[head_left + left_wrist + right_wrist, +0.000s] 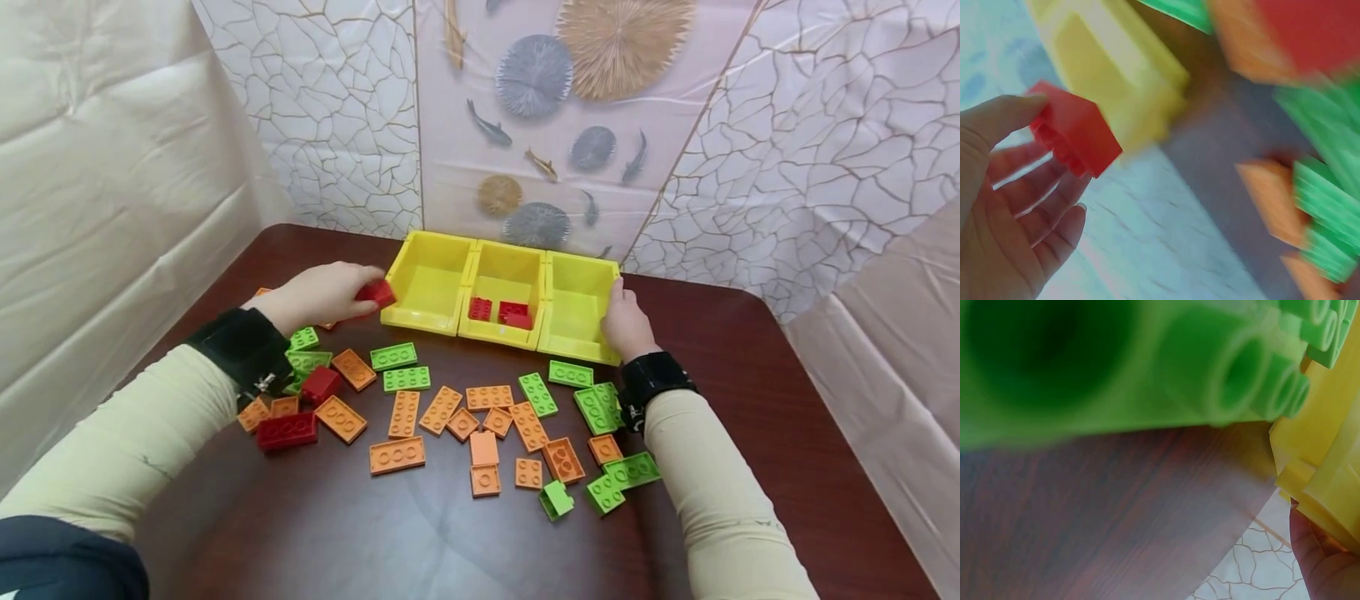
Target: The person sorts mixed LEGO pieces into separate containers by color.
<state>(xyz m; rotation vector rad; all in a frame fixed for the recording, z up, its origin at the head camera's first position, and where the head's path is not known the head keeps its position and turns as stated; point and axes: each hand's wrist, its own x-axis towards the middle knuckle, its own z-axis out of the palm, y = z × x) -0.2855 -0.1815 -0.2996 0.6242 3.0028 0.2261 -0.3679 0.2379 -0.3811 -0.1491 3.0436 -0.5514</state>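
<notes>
My left hand [330, 292] pinches a red toy brick [1079, 125] between thumb and fingers, beside the left end of a yellow three-compartment bin [431, 279]. In the left wrist view the brick's studs face the fingers. At the bin's other end, my right hand [627, 321] grips the right side wall; the right wrist view shows only part of that hand, against the yellow edge [1329, 487]. Several red bricks [514, 312] lie in the middle compartment, while the left and right compartments show bare yellow floors.
Orange bricks [397, 456] and green bricks [407, 379] are spread over the dark table [315, 525] before the bin. Two more red bricks [287, 431] lie at the left among them. A patterned wall covering [337, 125] rises close behind the table.
</notes>
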